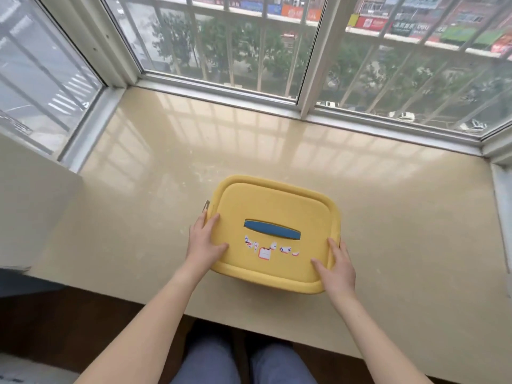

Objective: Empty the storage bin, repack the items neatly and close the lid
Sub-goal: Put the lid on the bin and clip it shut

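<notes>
Glossy beige window ledge (388,217) under barred windows, street far below. In the middle, near the front edge, yellow storage bin (277,261) with rounded corners, yellow lid (277,212) on, dark blue handle (272,230) lying flat, torn stickers (266,249) beside it. Left hand (205,241) and right hand (336,268) flat on the lid's sides, fingers spread, gripping nothing.

A glossy beige stone window ledge (277,151) is reflecting daylight from the silver aluminium-framed bay windows (221,87). White metal security bars (260,51) are standing outside the glass. A dark brown floor (83,322) is showing below the ledge.
</notes>
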{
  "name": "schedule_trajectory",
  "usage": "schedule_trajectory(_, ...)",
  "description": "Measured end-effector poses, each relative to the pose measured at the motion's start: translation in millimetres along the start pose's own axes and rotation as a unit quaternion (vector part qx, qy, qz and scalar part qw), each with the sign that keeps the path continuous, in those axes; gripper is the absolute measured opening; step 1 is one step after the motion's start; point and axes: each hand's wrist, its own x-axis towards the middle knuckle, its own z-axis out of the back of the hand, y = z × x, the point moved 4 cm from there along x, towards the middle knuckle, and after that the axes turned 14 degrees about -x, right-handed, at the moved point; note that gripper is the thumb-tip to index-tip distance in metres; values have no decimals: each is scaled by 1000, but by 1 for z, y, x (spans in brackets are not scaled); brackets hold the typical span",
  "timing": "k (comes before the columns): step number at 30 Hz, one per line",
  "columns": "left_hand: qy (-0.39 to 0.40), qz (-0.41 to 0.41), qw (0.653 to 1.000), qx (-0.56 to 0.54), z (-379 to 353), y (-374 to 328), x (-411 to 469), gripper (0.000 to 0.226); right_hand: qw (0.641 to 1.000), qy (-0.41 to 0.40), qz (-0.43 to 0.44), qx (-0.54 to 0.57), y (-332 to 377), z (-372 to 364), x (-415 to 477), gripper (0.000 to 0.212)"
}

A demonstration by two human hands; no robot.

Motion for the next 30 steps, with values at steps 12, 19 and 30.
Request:
schedule_trajectory(12, 47, 14, 996, 70, 5, 13, 13, 85, 994, -2, 44, -100, -2, -11, -2, 73)
schedule_trajectory(19, 35, 0, 996, 77, 1, 18, 6, 84, 992, 14, 45, -117, 0, -12, 0, 72)
schedule_trajectory(30, 46, -17, 997, 58, 9, 17, 6, 83, 984, -59, 84, -148, 31, -4, -12, 83)
